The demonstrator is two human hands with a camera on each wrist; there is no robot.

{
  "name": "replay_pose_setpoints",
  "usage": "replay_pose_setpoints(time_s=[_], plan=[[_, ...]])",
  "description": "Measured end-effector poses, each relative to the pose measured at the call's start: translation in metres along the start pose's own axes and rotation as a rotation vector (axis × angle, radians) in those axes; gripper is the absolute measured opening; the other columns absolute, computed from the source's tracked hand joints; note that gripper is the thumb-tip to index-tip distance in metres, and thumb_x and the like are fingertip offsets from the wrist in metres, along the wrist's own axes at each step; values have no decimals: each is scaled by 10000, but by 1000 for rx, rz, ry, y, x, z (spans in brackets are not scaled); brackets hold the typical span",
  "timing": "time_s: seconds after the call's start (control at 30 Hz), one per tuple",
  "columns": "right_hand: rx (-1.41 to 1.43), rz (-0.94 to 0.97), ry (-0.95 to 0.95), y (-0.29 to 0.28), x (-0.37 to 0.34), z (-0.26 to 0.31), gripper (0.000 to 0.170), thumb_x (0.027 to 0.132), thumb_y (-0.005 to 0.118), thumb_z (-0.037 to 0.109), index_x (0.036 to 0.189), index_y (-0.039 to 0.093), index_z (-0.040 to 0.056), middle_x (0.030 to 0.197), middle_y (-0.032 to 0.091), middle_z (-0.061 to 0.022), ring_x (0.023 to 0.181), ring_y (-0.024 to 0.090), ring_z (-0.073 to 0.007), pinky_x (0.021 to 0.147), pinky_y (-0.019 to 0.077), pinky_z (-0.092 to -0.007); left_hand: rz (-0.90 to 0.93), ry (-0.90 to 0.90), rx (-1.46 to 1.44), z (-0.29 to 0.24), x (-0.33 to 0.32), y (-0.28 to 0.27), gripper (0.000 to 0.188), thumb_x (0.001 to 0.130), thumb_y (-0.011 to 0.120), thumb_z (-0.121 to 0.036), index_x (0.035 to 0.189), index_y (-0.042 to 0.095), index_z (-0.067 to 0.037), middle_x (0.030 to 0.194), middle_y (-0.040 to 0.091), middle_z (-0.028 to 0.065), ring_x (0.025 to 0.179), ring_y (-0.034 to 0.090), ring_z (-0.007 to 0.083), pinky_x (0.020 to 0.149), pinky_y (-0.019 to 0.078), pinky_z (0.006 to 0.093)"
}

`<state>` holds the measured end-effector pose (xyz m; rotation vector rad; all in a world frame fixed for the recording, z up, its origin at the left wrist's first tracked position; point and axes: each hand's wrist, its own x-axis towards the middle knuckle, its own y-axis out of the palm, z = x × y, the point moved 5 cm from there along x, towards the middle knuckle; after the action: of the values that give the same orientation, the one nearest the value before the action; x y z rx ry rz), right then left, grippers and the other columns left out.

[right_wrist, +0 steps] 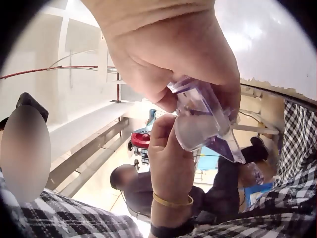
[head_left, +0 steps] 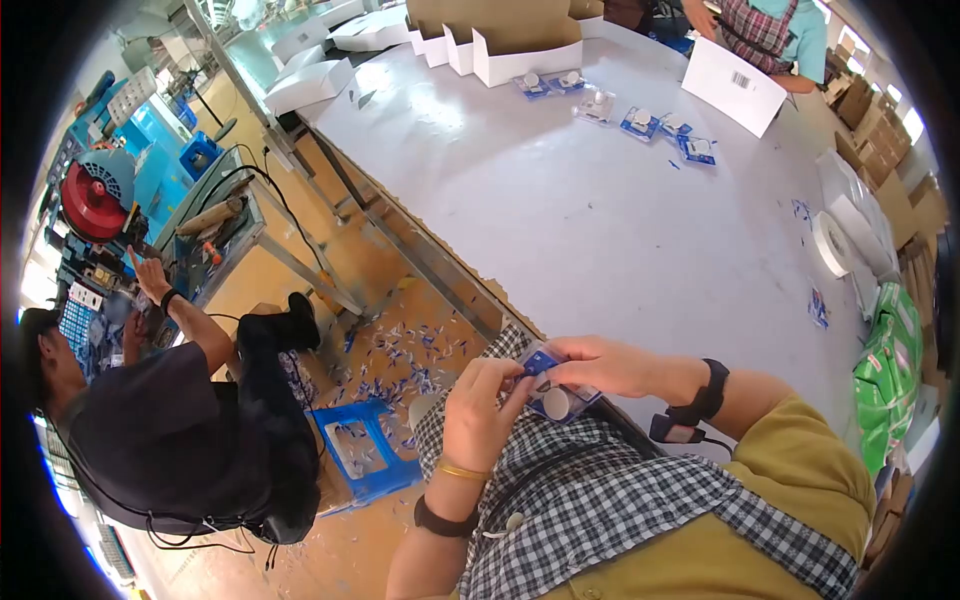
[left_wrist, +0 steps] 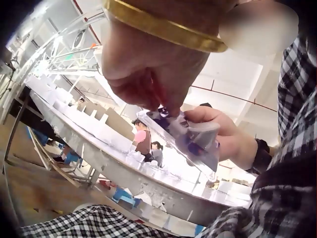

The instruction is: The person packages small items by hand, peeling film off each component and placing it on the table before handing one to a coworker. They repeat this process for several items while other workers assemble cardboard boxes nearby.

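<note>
In front of my apron I hold a clear plastic blister pack (head_left: 556, 404) with a blue printed card and a round white piece inside. My left hand (head_left: 474, 415) pinches its left edge, fingertips close to the card's top. The right hand (head_left: 612, 368) grips the upper edge, thumb and fingers bent over it. From the right wrist, the pack (right_wrist: 200, 126) appears tilted, its round dome facing the left hand (right_wrist: 171, 166). In the left wrist view, the pack (left_wrist: 190, 144) spans the space between both hands, over the lap. Fingers partly hide the card.
Several similar packs (head_left: 640, 123) lie on the white table (head_left: 600, 230), beyond which stand open white boxes (head_left: 525, 62). A white roll (head_left: 830, 244) and a green bag (head_left: 890, 370) are at right. Left, a seated person (head_left: 190, 430) works near a blue stool (head_left: 395, 470).
</note>
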<state>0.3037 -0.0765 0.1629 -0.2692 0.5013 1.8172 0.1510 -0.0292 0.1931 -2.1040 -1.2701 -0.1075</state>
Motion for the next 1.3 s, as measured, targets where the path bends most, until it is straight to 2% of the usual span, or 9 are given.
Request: replay_pose_setpoints(time_s=[0.37, 0.47, 0.6, 0.9, 0.97, 1.03, 1.13, 1.2, 1.3], plan=[[-259, -233, -141, -2, -13, 8, 237, 905, 530, 188, 1035, 606, 6, 818, 574, -15, 712, 485, -85, 613, 399, -239, 3, 189, 143, -10, -9, 9, 164, 747, 657, 39, 877, 577, -20, 818, 579, 114, 682, 599, 252, 589, 496, 319], [-175, -234, -8, -11, -10, -2, 252, 887, 550, 181, 1048, 617, -1, 820, 579, -17, 718, 489, -98, 629, 405, -247, 43, 264, 181, -12, -13, 11, 162, 751, 648, 35, 874, 564, -29, 816, 575, 120, 693, 589, 281, 587, 489, 341], [-82, -173, 32, -10, -4, -5, 249, 869, 569, 167, 1050, 629, 6, 826, 581, -16, 732, 481, -96, 644, 405, -258, 128, 265, 246, -15, -18, 11, 146, 776, 641, -17, 887, 554, -56, 787, 567, 99, 704, 582, 284, 593, 480, 365], [-278, 49, 63, -18, 5, 5, 281, 863, 572, 196, 1084, 625, 32, 911, 634, -49, 771, 550, -110, 661, 453, -267, 211, 304, 202, -27, -22, 8, 161, 746, 655, 4, 852, 554, -63, 793, 583, 97, 711, 583, 295, 597, 474, 371], [-227, -150, -132, -42, 11, 12, 231, 851, 582, 231, 949, 647, 32, 810, 593, -15, 731, 489, -96, 631, 412, -257, 335, 353, 79, -35, -30, 18, 155, 747, 659, -3, 850, 564, -70, 797, 598, 96, 727, 590, 299, 616, 477, 372], [-72, -317, -302, -99, 21, 15, 247, 845, 578, 250, 951, 639, 36, 828, 597, -31, 745, 505, -110, 634, 419, -264, 398, 365, -82, -62, -40, 26, 130, 768, 651, -11, 864, 584, -68, 809, 606, 106, 747, 595, 307, 631, 481, 362], [230, -664, -606, -213, 26, 16, 245, 858, 545, 225, 995, 622, 36, 853, 587, -50, 799, 563, -143, 670, 476, -291, 257, 242, 50, -31, -35, 14, 113, 784, 639, -8, 869, 588, -63, 810, 603, 118, 748, 595, 306, 638, 485, 356], [487, -915, -625, -243, 3, 24, 285, 848, 561, 222, 1063, 591, 35, 958, 597, -63, 847, 580, -171, 698, 502, -315, 179, 200, 97, 0, -34, -1, 95, 809, 625, -10, 889, 588, -46, 814, 599, 130, 747, 599, 295, 644, 488, 350], [352, -1033, -434, -271, -4, 4, 416, 837, 580, 219, 1199, 516, 24, 1115, 580, -88, 903, 589, -190, 727, 510, -334, 127, -3, 215, 51, -46, -18, 76, 832, 618, -21, 906, 603, -24, 827, 602, 131, 742, 605, 270, 652, 490, 335]])
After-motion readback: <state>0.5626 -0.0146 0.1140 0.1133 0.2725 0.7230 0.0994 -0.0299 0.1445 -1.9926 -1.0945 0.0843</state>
